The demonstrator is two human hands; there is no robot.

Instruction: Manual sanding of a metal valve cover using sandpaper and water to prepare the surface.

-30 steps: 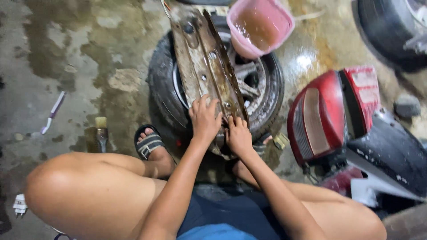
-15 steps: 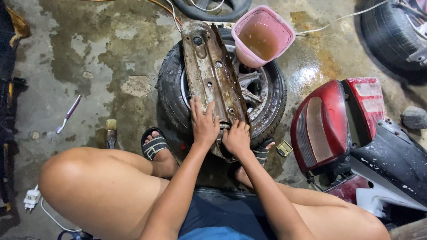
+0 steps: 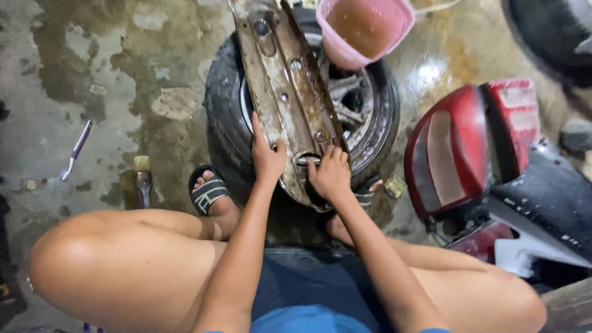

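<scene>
Both hands are pressing on the rusty metal cover (image 3: 287, 105) lying across the wheel (image 3: 370, 132) at centre frame: left hand (image 3: 267, 157) gripping its edge, right hand (image 3: 330, 176) spread flat; rubbing evenly with steady support seems best.

Lighting: moderate, warm, from above. Glare: bright patch on wet floor (image 3: 431, 74) right of the tyre (image 3: 225, 117). Shadows: soft, under the knees and below the tyre. Focus: centre sharp; slight blur and wide-angle stretch toward frame edges, corners darker.
</scene>
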